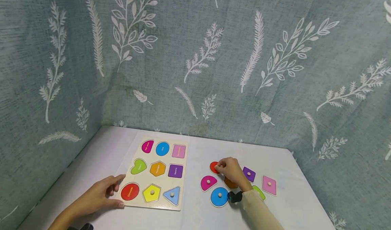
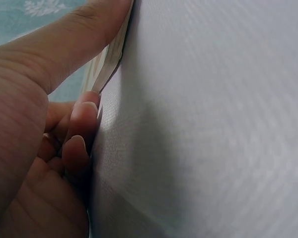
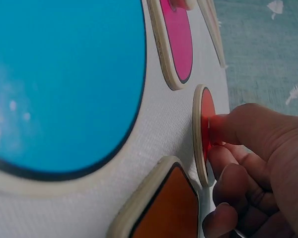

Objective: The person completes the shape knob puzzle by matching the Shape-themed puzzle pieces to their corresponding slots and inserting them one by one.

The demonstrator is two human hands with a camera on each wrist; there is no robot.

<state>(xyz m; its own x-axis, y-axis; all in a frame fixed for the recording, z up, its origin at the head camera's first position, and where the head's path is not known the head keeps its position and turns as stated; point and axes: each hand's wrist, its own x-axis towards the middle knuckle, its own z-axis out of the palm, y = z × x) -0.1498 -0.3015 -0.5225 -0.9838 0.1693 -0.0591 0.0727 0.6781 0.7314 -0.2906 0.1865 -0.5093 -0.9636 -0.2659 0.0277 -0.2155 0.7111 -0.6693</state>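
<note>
Red disc (image 1: 212,167) pinched by right hand (image 1: 231,170), left hand (image 1: 97,194) spread against board (image 1: 146,179)

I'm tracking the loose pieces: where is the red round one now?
In the head view, the red round piece is right of the board, pinched by the right hand, just beyond the magenta knobbed piece.

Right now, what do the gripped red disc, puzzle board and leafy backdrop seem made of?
Red disc: probably wood with a smooth painted or printed face; its bare rim is pale.
Puzzle board: likely wood, perhaps plywood, smooth-faced; the left wrist view shows a pale, layered-looking edge.
Leafy backdrop: apparently matte woven fabric; creases and a thread-like texture show.
</note>
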